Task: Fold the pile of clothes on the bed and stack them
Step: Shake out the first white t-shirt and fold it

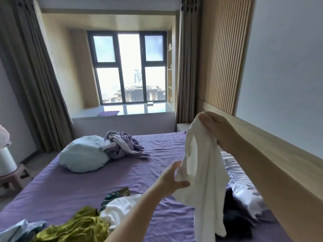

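Two hands — the right hand [216,130] and the left hand [172,180] — share one white garment [201,172]. Below the left hand lies one loose pile of clothes [83,222]; beyond it, one pale pillow [82,154] and one lilac heap [122,144]. One dark garment [232,217] lies under the right.

Home bedroom: bed [70,187]; curtained window [129,67]

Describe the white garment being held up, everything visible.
The white garment is thin, soft, cotton-like cloth, unfolded and creased, hanging in the air above the purple bed. The right hand grips its top edge, bunched; the left hand holds a lower fold at its left side. Its lower end dangles in front of a dark garment.
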Demonstrator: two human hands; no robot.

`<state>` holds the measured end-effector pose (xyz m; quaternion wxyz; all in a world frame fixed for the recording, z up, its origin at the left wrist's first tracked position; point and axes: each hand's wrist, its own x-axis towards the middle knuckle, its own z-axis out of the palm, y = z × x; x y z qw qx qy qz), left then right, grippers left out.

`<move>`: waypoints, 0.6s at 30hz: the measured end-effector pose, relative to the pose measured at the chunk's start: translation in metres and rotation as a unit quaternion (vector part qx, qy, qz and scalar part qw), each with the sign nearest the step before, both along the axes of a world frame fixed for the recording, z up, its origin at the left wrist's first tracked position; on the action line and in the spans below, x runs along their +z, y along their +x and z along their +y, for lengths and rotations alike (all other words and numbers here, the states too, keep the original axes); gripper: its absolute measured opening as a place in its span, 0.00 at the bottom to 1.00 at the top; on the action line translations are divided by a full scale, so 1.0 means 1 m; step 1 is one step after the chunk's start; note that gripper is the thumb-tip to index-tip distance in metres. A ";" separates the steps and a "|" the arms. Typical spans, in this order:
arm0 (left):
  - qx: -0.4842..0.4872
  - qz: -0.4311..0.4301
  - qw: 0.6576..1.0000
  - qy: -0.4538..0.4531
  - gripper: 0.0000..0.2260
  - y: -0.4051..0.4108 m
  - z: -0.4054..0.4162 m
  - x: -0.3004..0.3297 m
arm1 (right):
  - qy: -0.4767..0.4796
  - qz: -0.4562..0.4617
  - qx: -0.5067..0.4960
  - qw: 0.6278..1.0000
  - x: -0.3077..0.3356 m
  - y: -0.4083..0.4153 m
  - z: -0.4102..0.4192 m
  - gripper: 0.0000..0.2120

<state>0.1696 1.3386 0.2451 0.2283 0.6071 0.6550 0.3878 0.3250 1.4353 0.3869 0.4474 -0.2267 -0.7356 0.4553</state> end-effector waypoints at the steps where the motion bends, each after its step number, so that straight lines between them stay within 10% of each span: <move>1: 0.010 0.018 1.000 -0.002 0.31 0.001 0.003 -0.004 | -0.013 0.013 -0.008 1.000 0.002 0.004 0.001 0.12; 6: 0.072 0.031 0.997 0.004 0.25 -0.005 0.006 -0.016 | -0.097 0.111 -0.063 0.987 0.002 0.036 0.008 0.13; 12: 0.067 -0.142 0.983 0.095 0.18 -0.017 -0.006 0.017 | -0.006 0.007 -0.178 0.984 -0.035 0.059 0.014 0.10; 18: 0.023 -0.063 0.987 0.149 0.12 -0.021 -0.013 0.064 | 0.025 -0.066 -0.040 0.997 -0.049 0.036 -0.026 0.07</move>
